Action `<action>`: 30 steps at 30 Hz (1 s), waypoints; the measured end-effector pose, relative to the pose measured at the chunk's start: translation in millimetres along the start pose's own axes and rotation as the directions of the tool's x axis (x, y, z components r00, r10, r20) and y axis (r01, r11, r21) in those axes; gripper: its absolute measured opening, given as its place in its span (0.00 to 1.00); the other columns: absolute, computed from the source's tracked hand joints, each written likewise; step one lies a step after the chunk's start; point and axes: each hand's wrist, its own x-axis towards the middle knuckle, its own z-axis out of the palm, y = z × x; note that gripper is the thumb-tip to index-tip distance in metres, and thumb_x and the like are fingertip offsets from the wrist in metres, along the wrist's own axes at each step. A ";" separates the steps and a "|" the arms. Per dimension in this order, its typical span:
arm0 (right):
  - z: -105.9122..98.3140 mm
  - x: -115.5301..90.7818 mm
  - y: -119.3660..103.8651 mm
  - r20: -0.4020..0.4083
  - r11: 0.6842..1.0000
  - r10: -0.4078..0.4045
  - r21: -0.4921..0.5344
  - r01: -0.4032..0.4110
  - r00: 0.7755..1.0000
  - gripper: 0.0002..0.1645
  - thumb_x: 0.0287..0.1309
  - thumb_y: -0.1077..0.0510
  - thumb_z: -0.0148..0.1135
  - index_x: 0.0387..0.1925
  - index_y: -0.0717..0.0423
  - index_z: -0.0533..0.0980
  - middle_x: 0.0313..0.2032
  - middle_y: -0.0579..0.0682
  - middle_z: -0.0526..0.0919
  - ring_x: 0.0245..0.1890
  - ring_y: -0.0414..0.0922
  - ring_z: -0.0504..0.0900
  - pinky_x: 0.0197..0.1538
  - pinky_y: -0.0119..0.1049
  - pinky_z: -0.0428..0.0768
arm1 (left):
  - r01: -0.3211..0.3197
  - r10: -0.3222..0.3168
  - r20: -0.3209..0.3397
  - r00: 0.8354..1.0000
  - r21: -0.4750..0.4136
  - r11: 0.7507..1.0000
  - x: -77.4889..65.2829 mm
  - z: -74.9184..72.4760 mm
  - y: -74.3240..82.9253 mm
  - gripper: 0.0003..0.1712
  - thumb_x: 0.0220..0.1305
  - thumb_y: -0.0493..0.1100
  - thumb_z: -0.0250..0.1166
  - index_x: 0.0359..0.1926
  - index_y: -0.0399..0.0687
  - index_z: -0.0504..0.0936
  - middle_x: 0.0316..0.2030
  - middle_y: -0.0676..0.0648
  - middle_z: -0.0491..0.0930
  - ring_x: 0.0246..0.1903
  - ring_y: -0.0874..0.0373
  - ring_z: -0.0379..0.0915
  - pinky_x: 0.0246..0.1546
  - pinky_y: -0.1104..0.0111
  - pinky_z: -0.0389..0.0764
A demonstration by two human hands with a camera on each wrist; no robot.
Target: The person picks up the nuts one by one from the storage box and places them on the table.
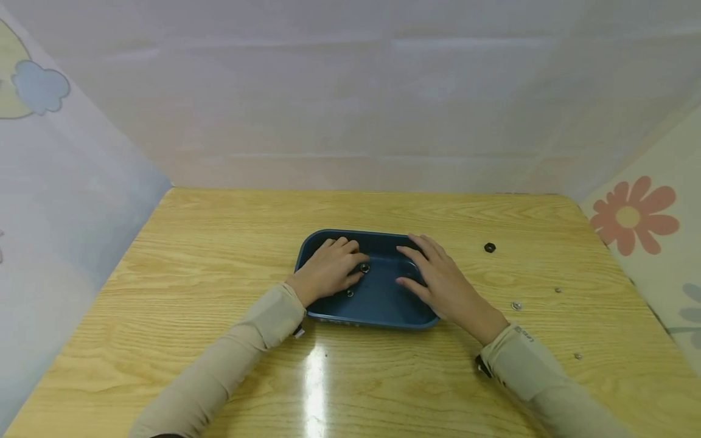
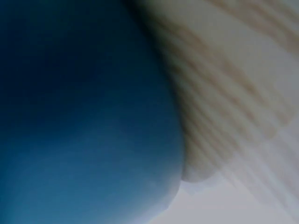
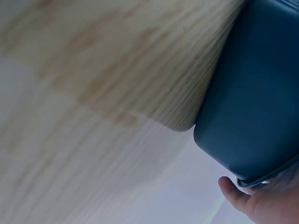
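Note:
My left hand [image 1: 331,266] reaches over the left side of a blue plastic tray [image 1: 383,304]. Between its thumb and forefinger tips it pinches a metal nut [image 1: 364,267]. A smaller nut [image 1: 350,294] lies on the tray floor below that thumb. My right hand [image 1: 440,280] rests at the tray's right rim, fingers spread and gently bent, with thumb and forefinger reaching inside. From the right wrist, a digit of the right hand [image 3: 268,203] shows beside the rim. The left wrist view holds only the blurred tray wall [image 2: 93,154], with the left hand out of sight.
On the wooden table [image 1: 219,243], right of the tray, lie a black hex nut [image 1: 490,247], a silver nut-like piece [image 1: 516,306] and small metal pieces [image 1: 558,290]. A pale backdrop [image 1: 350,121] stands behind the table, with printed side panels left and right.

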 end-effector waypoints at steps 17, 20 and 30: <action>1.0 -0.6 0.1 -0.003 1.000 0.011 0.010 -0.011 1.000 0.37 0.57 0.41 0.55 0.66 0.48 0.59 0.69 0.56 0.51 0.69 0.58 0.50 0.66 0.57 0.56 | -0.013 0.016 -0.035 0.999 0.092 0.996 0.6 3.2 3.3 0.17 0.60 0.57 0.58 0.49 0.63 0.79 0.40 0.54 0.77 0.38 0.57 0.68 0.37 0.66 0.70; 1.9 0.8 -1.5 -0.004 1.000 0.011 0.020 -0.011 1.000 0.38 0.57 0.41 0.56 0.66 0.48 0.59 0.69 0.56 0.51 0.69 0.57 0.49 0.67 0.56 0.55 | -0.013 0.017 -0.043 0.999 0.086 0.996 -0.6 3.3 2.1 0.15 0.60 0.56 0.59 0.47 0.63 0.80 0.39 0.55 0.77 0.38 0.57 0.68 0.37 0.66 0.71; 2.3 1.9 -0.3 0.011 0.999 0.033 0.041 -0.034 0.999 0.38 0.56 0.41 0.56 0.66 0.48 0.59 0.69 0.56 0.51 0.69 0.59 0.48 0.66 0.59 0.54 | -0.008 0.008 0.020 1.000 0.040 0.999 3.9 2.7 4.3 0.13 0.61 0.52 0.60 0.44 0.57 0.81 0.40 0.54 0.80 0.39 0.58 0.69 0.38 0.66 0.72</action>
